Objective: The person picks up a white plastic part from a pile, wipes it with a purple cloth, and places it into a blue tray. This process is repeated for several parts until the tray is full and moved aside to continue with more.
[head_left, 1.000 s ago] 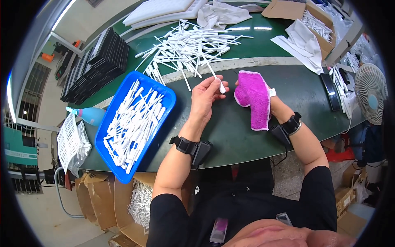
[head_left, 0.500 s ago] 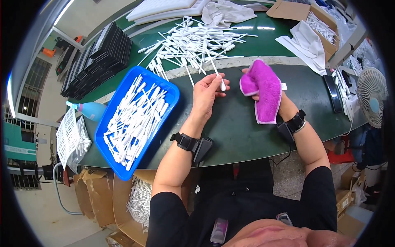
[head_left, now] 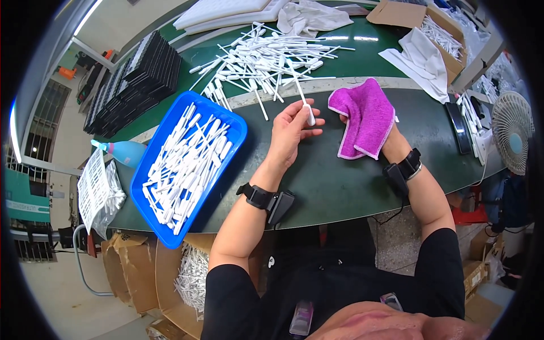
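My left hand [head_left: 289,133] pinches a slim white plastic stick [head_left: 305,105] by its lower bulb end, the stem pointing up and away. A folded magenta cloth [head_left: 365,116] covers my right hand, which grips it just right of the stick; only the wrist [head_left: 396,148] shows. A loose pile of the same white sticks [head_left: 266,56] lies on the green table beyond my hands. To my left sits a blue tray [head_left: 229,122] filled with more white sticks.
Black trays [head_left: 133,88] are stacked at the far left. A spray bottle [head_left: 122,152] and a bag of white parts [head_left: 96,190] sit left of the blue tray. A cardboard box [head_left: 419,17], white cloths [head_left: 419,59] and a small fan [head_left: 513,139] stand right.
The magenta cloth has shifted from hanging unfolded to bunched over my right hand and moved nearer the stick. My left hand stays raised with the stick.
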The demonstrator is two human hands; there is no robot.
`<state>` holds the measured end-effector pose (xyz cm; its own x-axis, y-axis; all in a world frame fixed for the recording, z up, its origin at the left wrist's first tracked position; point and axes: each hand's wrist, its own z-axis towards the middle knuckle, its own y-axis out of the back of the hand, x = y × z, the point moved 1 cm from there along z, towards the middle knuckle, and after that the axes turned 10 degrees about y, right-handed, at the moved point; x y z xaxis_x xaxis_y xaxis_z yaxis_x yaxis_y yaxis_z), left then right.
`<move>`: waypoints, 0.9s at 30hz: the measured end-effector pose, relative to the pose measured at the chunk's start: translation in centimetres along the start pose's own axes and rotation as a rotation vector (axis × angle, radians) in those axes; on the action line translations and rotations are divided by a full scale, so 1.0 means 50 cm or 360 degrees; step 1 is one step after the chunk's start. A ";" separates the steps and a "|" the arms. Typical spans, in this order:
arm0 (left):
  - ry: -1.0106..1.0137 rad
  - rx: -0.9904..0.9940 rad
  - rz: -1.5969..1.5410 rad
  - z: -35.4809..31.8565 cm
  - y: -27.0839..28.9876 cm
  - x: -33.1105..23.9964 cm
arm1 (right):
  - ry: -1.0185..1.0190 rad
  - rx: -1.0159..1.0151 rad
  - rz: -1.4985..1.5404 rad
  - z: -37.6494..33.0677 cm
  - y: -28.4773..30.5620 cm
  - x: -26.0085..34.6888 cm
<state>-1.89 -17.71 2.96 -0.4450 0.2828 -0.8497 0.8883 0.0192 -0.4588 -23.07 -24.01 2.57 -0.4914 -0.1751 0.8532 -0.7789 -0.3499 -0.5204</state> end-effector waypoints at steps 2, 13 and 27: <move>-0.0019 0.0006 -0.0019 0.003 0.005 0.004 | -0.0012 -0.0053 -0.0071 -0.002 -0.008 0.004; -0.0071 0.0033 0.0047 -0.003 -0.012 -0.006 | 0.0192 0.0186 -0.0159 0.018 0.021 -0.018; 0.0553 0.0630 0.0504 -0.024 -0.099 0.056 | -0.0065 0.0563 0.0908 -0.005 0.087 -0.068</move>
<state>-7.41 -15.88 3.14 -0.0438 0.5140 -0.8567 0.8322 -0.4556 -0.3159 -24.87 -24.71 -2.58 -0.7676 -0.4542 0.4522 -0.2235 -0.4716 -0.8530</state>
